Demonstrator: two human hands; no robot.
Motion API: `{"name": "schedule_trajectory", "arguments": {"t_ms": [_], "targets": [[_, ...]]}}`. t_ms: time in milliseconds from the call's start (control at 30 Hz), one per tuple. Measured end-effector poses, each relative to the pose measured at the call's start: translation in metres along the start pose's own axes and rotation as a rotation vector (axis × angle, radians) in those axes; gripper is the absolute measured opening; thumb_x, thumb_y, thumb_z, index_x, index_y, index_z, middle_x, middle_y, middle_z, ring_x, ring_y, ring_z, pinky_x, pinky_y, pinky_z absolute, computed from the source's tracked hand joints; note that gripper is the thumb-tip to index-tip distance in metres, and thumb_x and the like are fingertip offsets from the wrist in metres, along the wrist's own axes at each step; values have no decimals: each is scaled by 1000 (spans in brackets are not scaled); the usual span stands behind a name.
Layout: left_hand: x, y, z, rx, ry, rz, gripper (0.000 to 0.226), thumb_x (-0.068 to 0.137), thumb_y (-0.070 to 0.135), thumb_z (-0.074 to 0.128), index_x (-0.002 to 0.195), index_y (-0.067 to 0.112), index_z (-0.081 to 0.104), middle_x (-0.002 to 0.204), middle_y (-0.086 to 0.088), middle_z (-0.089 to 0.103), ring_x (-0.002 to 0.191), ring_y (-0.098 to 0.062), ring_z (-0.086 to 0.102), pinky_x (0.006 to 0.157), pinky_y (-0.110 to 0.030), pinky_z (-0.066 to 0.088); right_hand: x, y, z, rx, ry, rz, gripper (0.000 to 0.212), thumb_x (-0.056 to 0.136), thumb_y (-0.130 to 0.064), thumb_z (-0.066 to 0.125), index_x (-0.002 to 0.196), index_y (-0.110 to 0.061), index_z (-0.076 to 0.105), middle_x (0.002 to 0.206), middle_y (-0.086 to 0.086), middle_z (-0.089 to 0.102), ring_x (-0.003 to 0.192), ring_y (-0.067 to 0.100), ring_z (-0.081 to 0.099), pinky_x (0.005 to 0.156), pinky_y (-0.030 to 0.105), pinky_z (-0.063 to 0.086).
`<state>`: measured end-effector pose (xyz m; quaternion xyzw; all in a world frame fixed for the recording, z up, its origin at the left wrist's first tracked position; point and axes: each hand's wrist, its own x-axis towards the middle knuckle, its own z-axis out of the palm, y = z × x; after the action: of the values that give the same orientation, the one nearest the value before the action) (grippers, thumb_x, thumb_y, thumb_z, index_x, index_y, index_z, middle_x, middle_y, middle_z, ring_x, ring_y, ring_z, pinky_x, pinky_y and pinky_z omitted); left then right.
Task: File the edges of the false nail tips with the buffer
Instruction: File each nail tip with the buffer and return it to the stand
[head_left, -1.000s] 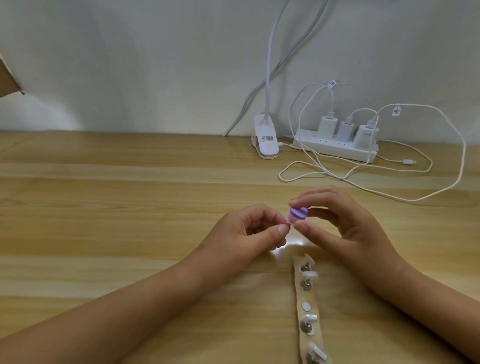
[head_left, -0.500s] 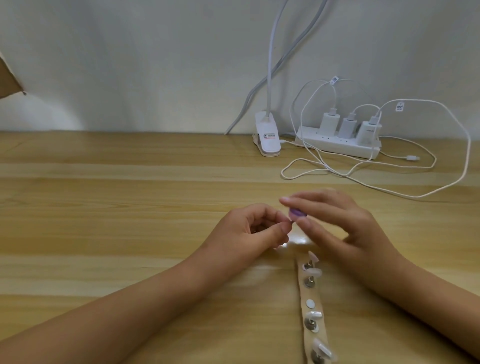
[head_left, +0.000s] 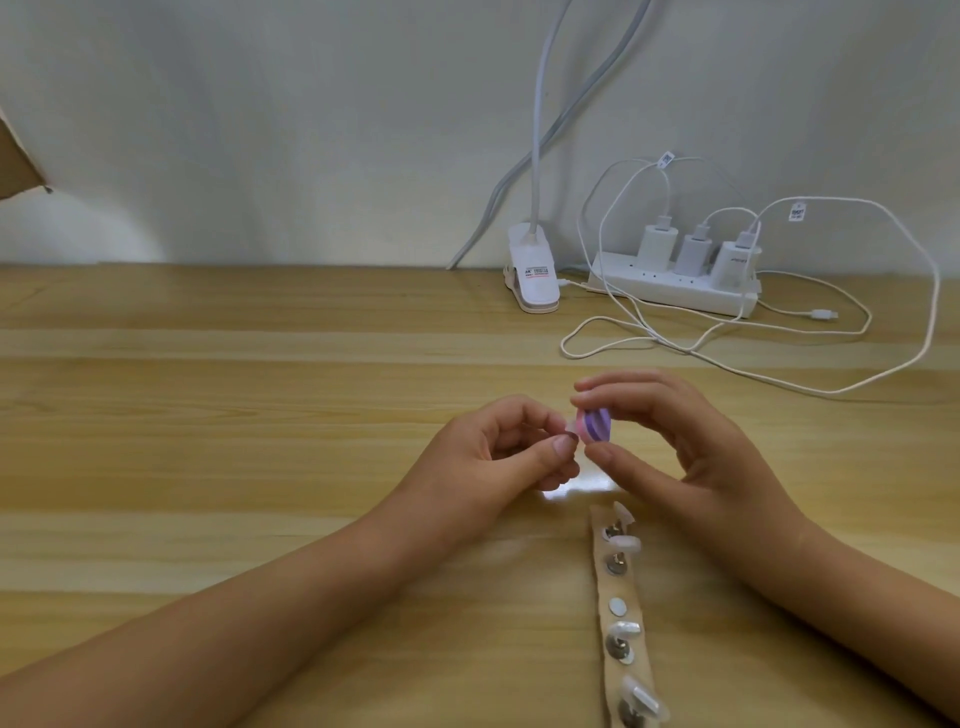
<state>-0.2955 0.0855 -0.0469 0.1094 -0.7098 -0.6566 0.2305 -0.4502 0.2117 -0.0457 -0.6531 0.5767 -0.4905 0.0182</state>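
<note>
My right hand (head_left: 691, 452) pinches a small purple buffer block (head_left: 751, 425) between thumb and fingers, above the wooden table (head_left: 208, 467). My left hand (head_left: 498, 457) pinches a small false nail tip (head_left: 727, 429) between thumb and forefinger; the tip is mostly hidden and meets the buffer's left side. Below my right hand a tan strip (head_left: 621, 618) lies on the table with several clear nail tips on metal studs, such as the nail tip (head_left: 626, 543) near its top end.
At the back right a white power strip (head_left: 675, 291) holds three chargers, and white cables (head_left: 779, 384) loop over the table in front of it. A white clip lamp base (head_left: 532, 278) stands next to it. A cardboard corner (head_left: 15, 166) shows at the far left.
My right hand has turned the buffer, so its purple face shows more, and it has shifted slightly against the nail tip. My left hand has stayed almost still.
</note>
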Motion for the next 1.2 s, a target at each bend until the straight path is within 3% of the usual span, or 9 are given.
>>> {"name": "schedule_trajectory", "arguments": {"t_ms": [167, 400, 533, 733, 867, 933, 1000, 1133, 1200], "targets": [[1, 2, 1, -26, 19, -2, 5, 91, 8, 61, 95, 6, 64, 76, -3, 70, 70, -8, 65, 69, -17, 51, 2, -1, 3, -21, 3, -34, 27, 87, -27, 66, 113, -20, 65, 119, -2, 62, 119, 17, 58, 99, 35, 49], [0, 2, 1, -56, 29, -16, 5, 91, 5, 62, 86, 8, 61, 72, 1, 70, 67, -7, 65, 66, -16, 50, 1, -2, 6, 51, 26, -34, 27, 84, -27, 70, 110, -20, 62, 115, -1, 59, 113, 24, 60, 94, 38, 53], [0, 3, 1, -43, 21, -15, 3, 91, 6, 62, 89, 5, 61, 76, -1, 72, 71, -8, 66, 68, -16, 50, 2, -1, 4, 109, 24, 60, 32, 83, -31, 76, 109, -21, 62, 112, -2, 61, 109, 23, 62, 92, 40, 54], [-1, 4, 2, -12, 22, -3, 6, 90, 7, 64, 85, 8, 62, 74, -1, 70, 70, -6, 65, 69, -16, 50, 3, 0, 0, 68, 21, 97, 29, 89, -31, 67, 116, -22, 66, 115, -4, 62, 113, 19, 61, 96, 38, 52], [-1, 4, 3, 13, 23, 14, 11, 83, 19, 67, 82, 9, 62, 76, -4, 70, 73, -11, 65, 70, -19, 51, 0, -6, 4, -36, -34, -21, 31, 92, -27, 65, 122, -21, 66, 119, -1, 60, 117, 14, 58, 98, 21, 45], [-1, 3, 3, 54, 16, -1, 8, 85, 18, 69, 81, 12, 64, 75, -1, 71, 74, -11, 67, 71, -21, 53, 2, -5, 2, -33, -39, 47, 28, 91, -23, 67, 120, -22, 68, 117, -3, 60, 115, 10, 57, 97, 16, 41], [-1, 1, 3, 71, 12, -7, 9, 85, 16, 72, 79, 18, 66, 74, 1, 72, 73, -10, 67, 70, -21, 52, 2, -6, 0, -18, -57, 90, 25, 93, -22, 65, 118, -21, 69, 115, -3, 60, 114, 10, 58, 97, 16, 41], [-1, 3, 2, 92, 15, -1, 11, 76, 23, 75, 70, 27, 66, 71, 5, 70, 69, -9, 63, 67, -18, 49, -1, -12, 2, -17, -121, -16, 24, 91, -20, 62, 114, -17, 71, 115, 0, 60, 113, 17, 60, 97, 20, 43], [-2, 3, 3, 89, 7, -11, 12, 79, 20, 73, 72, 30, 69, 71, 4, 72, 69, -7, 66, 68, -17, 50, 2, -11, -3, 17, -81, 61, 22, 89, -18, 64, 110, -19, 72, 113, 0, 62, 111, 15, 60, 95, 21, 44]]}}
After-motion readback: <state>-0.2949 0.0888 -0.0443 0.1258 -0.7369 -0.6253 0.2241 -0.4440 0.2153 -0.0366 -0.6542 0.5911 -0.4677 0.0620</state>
